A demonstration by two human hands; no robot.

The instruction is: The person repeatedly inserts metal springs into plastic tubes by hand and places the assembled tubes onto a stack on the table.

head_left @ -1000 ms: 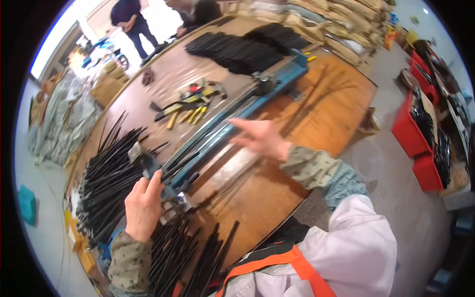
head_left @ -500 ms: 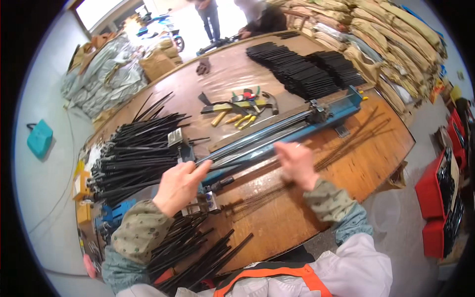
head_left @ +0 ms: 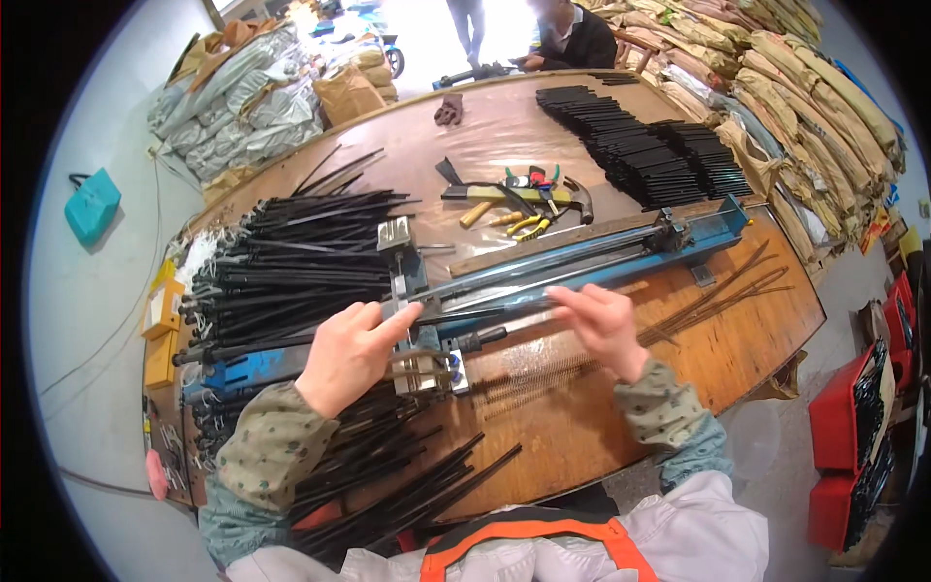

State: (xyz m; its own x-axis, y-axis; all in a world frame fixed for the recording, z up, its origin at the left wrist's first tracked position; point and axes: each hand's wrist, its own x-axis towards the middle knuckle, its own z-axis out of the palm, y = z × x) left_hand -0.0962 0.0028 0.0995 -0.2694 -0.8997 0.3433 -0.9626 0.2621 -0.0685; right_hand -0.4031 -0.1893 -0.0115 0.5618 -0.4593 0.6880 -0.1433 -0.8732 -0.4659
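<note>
A long blue metal fixture lies slantwise across the table, with slim metal rods along its length. My left hand is at its left end, fingers curled and closed, the forefinger pointing along a dark rod; what they hold, if anything, is hidden. To the right, my right hand hovers at the fixture's near edge, fingers partly stretched and apart, with their tips close to the rod. Just below the left fingertips sit a metal clamp block and a black-ended cylinder.
Bundled black rods cover the table's left; stacked black strips lie at the far right. Behind the fixture are a hammer and pliers. Thin brown rods lie at right. A person sits beyond the table.
The view has shifted, so the table appears lower and farther right. My right hand has slowed from a blur, its fingers now distinct near the fixture. The left hand stays at the fixture's left end.
</note>
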